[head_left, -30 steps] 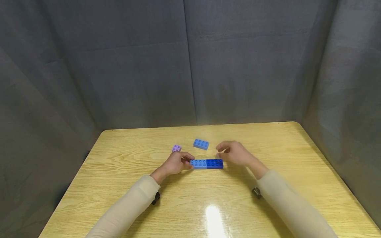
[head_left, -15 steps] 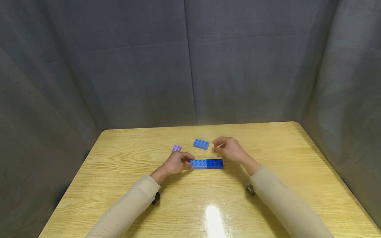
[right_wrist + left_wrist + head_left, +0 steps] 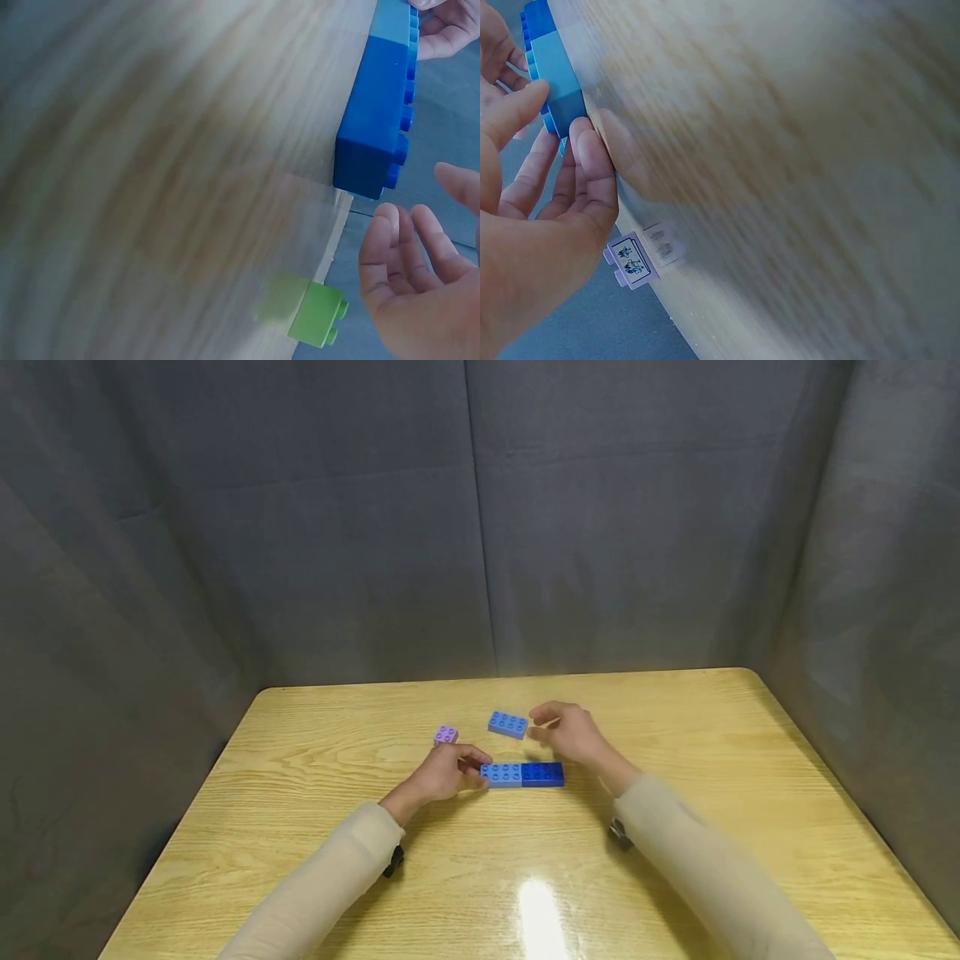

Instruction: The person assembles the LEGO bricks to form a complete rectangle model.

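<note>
In the head view my left hand (image 3: 442, 771) pinches the left end of a light blue building brick (image 3: 501, 775) between thumb and fingers. Against that brick's right end stands a dark blue brick (image 3: 543, 774), in line with it on the table. My right hand (image 3: 573, 732) holds nothing, its fingers loosely bent just to the right of a second light blue brick (image 3: 507, 724) farther back. The right wrist view has that hand's fingers beyond the end of the dark blue brick (image 3: 369, 120).
A small purple brick (image 3: 446, 734) stands behind my left hand; the left wrist view shows a printed picture on its side. A green brick (image 3: 315, 315) appears in the right wrist view, hidden in the head view. Grey curtains (image 3: 375, 527) enclose the wooden table (image 3: 315, 760).
My right hand has moved left and back, from beside the dark blue brick to the rear light blue brick. The left hand keeps its place.
</note>
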A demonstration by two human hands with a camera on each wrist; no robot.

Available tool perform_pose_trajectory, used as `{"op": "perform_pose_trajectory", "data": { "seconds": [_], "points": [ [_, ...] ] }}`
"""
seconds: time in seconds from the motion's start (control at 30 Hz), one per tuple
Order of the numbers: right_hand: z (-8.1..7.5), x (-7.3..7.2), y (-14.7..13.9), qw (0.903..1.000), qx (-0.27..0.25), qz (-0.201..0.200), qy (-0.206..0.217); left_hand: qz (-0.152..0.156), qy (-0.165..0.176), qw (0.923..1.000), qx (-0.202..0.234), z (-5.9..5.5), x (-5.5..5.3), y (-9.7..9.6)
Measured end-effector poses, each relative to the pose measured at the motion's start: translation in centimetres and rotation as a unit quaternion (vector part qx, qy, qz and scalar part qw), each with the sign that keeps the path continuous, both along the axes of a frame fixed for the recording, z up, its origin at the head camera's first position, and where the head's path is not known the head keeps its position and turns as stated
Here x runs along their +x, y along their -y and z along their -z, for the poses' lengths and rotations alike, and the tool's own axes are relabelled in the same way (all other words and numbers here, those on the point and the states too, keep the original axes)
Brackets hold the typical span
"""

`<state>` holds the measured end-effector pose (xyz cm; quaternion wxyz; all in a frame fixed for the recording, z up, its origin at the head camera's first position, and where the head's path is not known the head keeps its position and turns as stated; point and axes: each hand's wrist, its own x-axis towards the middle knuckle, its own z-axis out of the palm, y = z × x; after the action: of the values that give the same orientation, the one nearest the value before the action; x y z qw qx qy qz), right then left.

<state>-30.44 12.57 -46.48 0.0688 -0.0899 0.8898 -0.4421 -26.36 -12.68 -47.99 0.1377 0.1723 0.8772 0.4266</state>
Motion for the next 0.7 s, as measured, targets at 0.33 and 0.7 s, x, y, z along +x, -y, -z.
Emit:
{"op": "perform_pose_trajectory", "data": {
  "seconds": [0.33,0.7],
  "points": [
    [0.4,-1.0,0.6,0.9997,0.017,0.005,0.018,0.001,0.000,1.0000,-0.005,0.3,-0.2,0.3],
    [0.5,-1.6,1.5,0.9983,0.041,0.012,0.040,0.001,0.001,1.0000,-0.004,0.3,-0.2,0.4]
  ]
}}
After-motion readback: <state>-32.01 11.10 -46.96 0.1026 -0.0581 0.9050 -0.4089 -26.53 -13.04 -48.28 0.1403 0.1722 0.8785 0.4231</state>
